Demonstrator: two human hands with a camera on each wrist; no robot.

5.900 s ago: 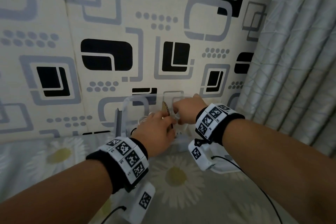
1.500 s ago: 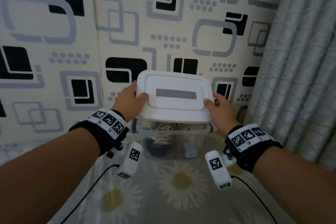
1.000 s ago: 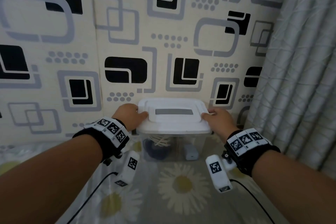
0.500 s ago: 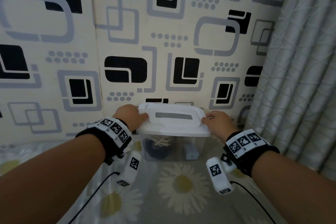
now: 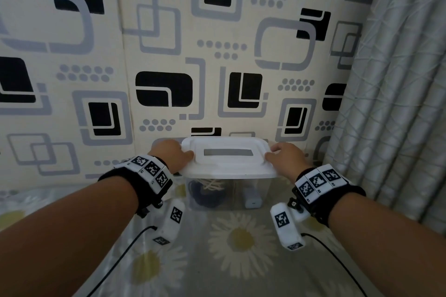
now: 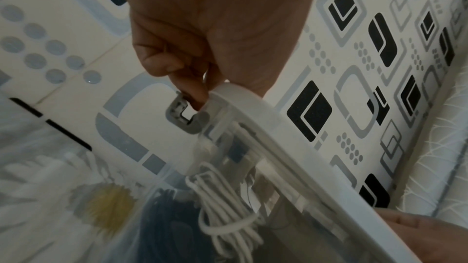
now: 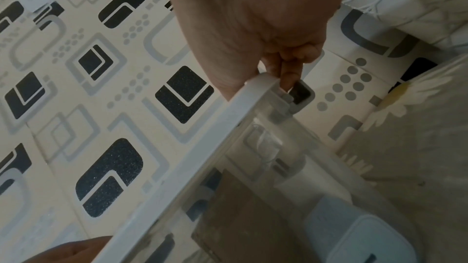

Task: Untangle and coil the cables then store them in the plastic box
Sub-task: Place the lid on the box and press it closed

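The clear plastic box point(image 5: 231, 190) stands against the patterned wall with its white lid point(image 5: 226, 164) lying on top. My left hand point(image 5: 172, 153) grips the lid's left edge, one fingertip at the grey side latch point(image 6: 186, 116). At the other end my right hand point(image 5: 286, 155) grips the right edge, its fingers curled down onto the other grey latch point(image 7: 298, 95). Through the wall I see a bundled white cable point(image 6: 225, 207), a dark coiled cable point(image 6: 167, 219) and a white charger point(image 7: 367, 237).
The box sits on a daisy-print cloth point(image 5: 241, 236). A grey curtain point(image 5: 391, 103) hangs close on the right, and the wall point(image 5: 169, 55) is right behind the box. Black leads from my wrist cameras trail over the cloth near me.
Earlier both hands were inside the open box. Since then they brought the lid down from above, and it now lies flat on the box.
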